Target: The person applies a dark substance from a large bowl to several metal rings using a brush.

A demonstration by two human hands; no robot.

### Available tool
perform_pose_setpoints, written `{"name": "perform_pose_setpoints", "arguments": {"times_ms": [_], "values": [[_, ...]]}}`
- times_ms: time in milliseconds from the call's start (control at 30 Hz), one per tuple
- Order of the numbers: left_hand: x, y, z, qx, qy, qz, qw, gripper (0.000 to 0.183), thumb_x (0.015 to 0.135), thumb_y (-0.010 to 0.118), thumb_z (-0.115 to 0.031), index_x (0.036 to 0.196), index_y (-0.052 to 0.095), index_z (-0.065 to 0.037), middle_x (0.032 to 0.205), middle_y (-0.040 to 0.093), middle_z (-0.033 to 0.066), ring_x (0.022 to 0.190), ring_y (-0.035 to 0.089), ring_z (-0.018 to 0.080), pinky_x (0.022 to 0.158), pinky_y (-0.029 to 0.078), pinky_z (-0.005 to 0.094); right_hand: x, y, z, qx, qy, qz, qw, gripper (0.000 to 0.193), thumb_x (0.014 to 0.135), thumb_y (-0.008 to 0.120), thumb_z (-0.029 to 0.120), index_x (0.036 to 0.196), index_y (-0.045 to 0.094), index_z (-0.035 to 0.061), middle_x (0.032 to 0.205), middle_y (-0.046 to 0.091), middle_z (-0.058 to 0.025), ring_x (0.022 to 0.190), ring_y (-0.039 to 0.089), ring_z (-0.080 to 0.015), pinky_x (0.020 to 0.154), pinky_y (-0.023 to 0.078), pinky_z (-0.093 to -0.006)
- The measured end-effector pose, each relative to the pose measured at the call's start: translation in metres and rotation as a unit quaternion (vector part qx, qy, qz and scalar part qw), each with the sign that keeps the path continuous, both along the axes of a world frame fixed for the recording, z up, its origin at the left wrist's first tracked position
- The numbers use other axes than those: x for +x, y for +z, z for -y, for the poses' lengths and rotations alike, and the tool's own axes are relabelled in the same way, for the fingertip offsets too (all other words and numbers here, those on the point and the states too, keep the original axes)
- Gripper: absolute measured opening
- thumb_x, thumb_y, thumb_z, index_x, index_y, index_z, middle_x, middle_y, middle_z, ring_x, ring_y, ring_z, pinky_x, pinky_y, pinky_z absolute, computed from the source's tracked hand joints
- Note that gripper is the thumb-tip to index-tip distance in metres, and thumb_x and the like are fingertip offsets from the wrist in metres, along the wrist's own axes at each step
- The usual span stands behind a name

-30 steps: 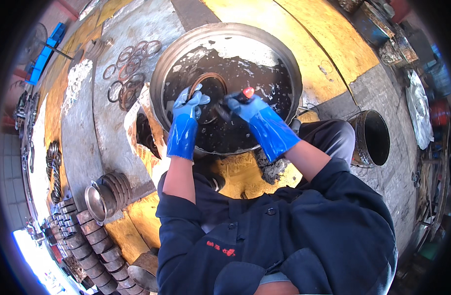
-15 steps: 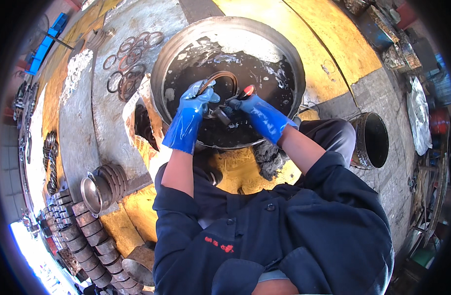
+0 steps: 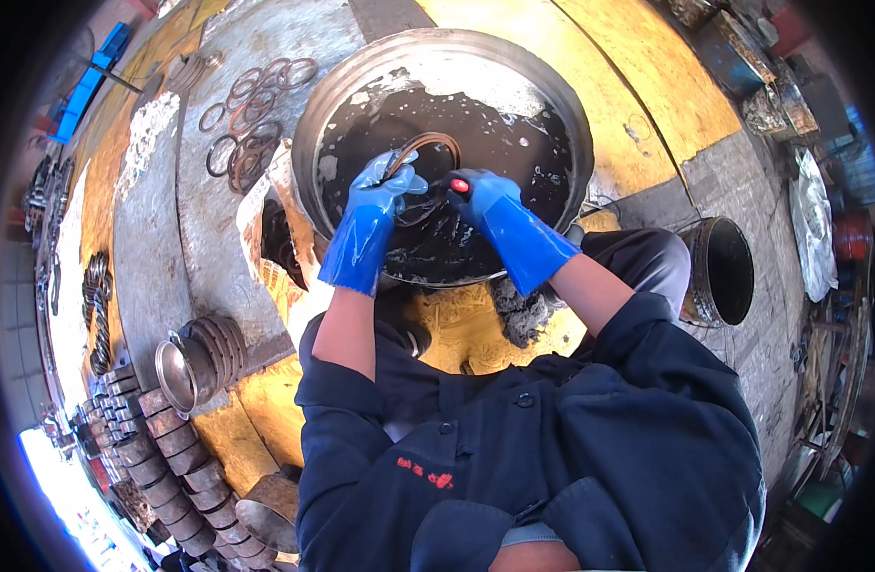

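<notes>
My left hand (image 3: 382,183), in a wet blue rubber glove, is closed around a few thin brown metal rings (image 3: 435,140). They stand tilted over a wide round metal basin (image 3: 308,114) of dark liquid (image 3: 494,143) with pale foam. My right hand (image 3: 483,195), gloved alike, grips a brush-like tool by its dark handle, whose red end (image 3: 459,186) points up. The working end of this tool is hidden below the glove, close to the lower part of the rings.
More rings (image 3: 256,119) lie in a loose pile left of the basin. A dark bucket (image 3: 723,272) stands at the right. Wider metal bands (image 3: 194,367) and stacked cylindrical parts (image 3: 175,458) sit at the lower left. A grey rag-like clump (image 3: 523,313) lies before the basin.
My right hand has turned and shifted slightly left, and the tool's red end now points more upward. Its dark head is no longer visible. My left hand keeps the rings nearly in place.
</notes>
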State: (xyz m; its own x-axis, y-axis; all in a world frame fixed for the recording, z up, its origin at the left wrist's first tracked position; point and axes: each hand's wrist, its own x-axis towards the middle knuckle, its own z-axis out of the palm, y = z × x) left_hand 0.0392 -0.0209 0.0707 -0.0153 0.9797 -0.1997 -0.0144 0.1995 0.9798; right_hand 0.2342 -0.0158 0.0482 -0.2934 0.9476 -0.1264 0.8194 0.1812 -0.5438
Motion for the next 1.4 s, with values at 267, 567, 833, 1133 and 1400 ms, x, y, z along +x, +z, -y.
{"name": "perform_pose_setpoints", "arguments": {"times_ms": [267,567,833,1133,1400], "values": [[-0.006,-0.018,-0.006,0.009,0.027,0.048,0.998,0.026,0.090,0.066,-0.013,0.116,0.068,-0.010,0.080,0.071,0.0042,0.053,0.052,0.0043,0.046,0.035,0.0198,0.010,0.012,0.001,0.282,0.083,0.117,0.948,0.032,0.091,0.053,0.022,0.122,0.062,0.0220,0.118,0.066,-0.0043,0.097,0.068,-0.0275,0.081,0.052,-0.0427],[0.000,-0.001,0.001,-0.007,0.019,0.061,0.998,0.025,0.090,0.066,-0.014,0.114,0.069,-0.011,0.079,0.072,0.0041,0.050,0.048,0.0039,0.045,0.034,0.0195,0.015,-0.015,-0.001,-0.260,-0.119,-0.355,0.890,0.029,0.090,0.068,0.022,0.115,0.068,0.0061,0.094,0.071,-0.0049,0.082,0.066,-0.0179,0.077,0.054,-0.0325],[-0.003,-0.005,-0.001,0.005,0.051,0.062,0.997,0.030,0.090,0.066,-0.014,0.119,0.066,-0.011,0.079,0.072,0.0062,0.045,0.042,0.0044,0.042,0.031,0.0203,0.003,-0.011,0.017,-0.347,-0.163,-0.516,0.766,0.024,0.091,0.066,0.014,0.111,0.068,0.0005,0.099,0.071,-0.0050,0.084,0.066,-0.0170,0.077,0.054,-0.0303],[-0.033,-0.015,-0.008,-0.126,0.094,0.244,0.957,0.033,0.093,0.063,-0.019,0.125,0.060,-0.013,0.087,0.070,0.0048,0.043,0.037,0.0041,0.040,0.030,0.0212,0.024,-0.006,0.002,0.212,0.036,-0.183,0.959,0.031,0.081,0.068,0.012,0.111,0.070,0.0201,0.111,0.069,-0.0069,0.103,0.066,-0.0274,0.089,0.053,-0.0346],[-0.045,-0.025,-0.007,-0.155,0.101,0.192,0.964,0.032,0.095,0.060,-0.022,0.126,0.059,-0.015,0.090,0.067,0.0021,0.046,0.037,0.0048,0.043,0.032,0.0237,0.036,-0.043,-0.020,0.023,-0.159,-0.464,0.871,0.021,0.088,0.067,0.009,0.106,0.068,0.0004,0.100,0.071,-0.0065,0.089,0.065,-0.0161,0.082,0.053,-0.0309]]}}
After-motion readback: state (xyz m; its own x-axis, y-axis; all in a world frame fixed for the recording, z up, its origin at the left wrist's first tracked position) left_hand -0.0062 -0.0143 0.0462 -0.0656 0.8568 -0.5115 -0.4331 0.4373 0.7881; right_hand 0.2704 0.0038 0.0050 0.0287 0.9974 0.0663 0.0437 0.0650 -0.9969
